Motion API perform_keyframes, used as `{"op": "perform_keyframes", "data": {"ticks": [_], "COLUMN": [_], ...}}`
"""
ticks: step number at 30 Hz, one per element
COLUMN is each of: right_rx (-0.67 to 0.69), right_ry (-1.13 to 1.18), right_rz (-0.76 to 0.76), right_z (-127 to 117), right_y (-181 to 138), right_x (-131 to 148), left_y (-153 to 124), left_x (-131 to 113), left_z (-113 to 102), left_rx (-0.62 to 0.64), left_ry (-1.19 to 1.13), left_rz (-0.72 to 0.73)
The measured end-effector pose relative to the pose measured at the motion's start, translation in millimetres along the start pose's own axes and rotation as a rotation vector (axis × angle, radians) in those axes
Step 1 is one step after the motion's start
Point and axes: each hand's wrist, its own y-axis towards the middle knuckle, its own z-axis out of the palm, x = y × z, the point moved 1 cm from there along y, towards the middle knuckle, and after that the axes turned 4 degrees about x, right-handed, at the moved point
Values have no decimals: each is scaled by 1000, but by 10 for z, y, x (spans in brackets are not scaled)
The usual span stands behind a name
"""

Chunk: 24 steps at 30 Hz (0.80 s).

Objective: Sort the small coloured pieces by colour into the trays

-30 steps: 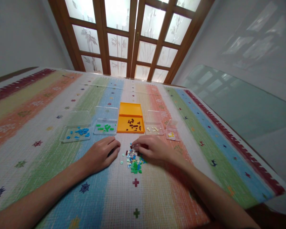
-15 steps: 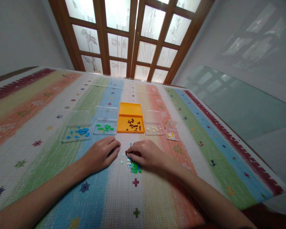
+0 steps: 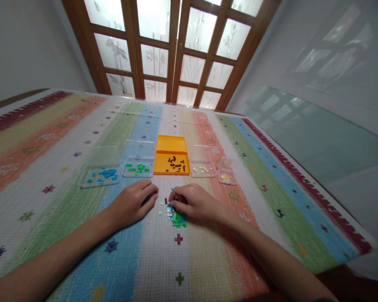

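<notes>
On the striped mat, my right hand [image 3: 193, 202] is curled into the mixed pile of tiny plastic bricks [image 3: 175, 216], grip hidden; left hand [image 3: 133, 203] rests loose, empty; I'd pinch one brick only.

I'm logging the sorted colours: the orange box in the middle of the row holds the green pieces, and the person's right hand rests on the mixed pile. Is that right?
Not quite. In the head view the orange box holds dark red pieces; the green pieces lie in the clear box to its left. The right hand does rest on the mixed pile.

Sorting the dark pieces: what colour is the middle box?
Orange, holding dark red pieces; the head view shows it.
</notes>
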Motion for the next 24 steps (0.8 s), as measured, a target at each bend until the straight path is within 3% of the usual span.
{"op": "perform_keyframes", "data": {"ticks": [17, 24], "right_rx": [-25, -137], "right_ry": [37, 96], "right_rz": [-17, -73], "right_z": [46, 25], "right_y": [-3, -12], "right_x": [24, 32], "left_y": [-1, 8], "left_x": [-5, -17], "left_z": [-12, -21], "left_rx": [13, 8], "left_ry": [9, 10], "left_rz": [-7, -8]}}
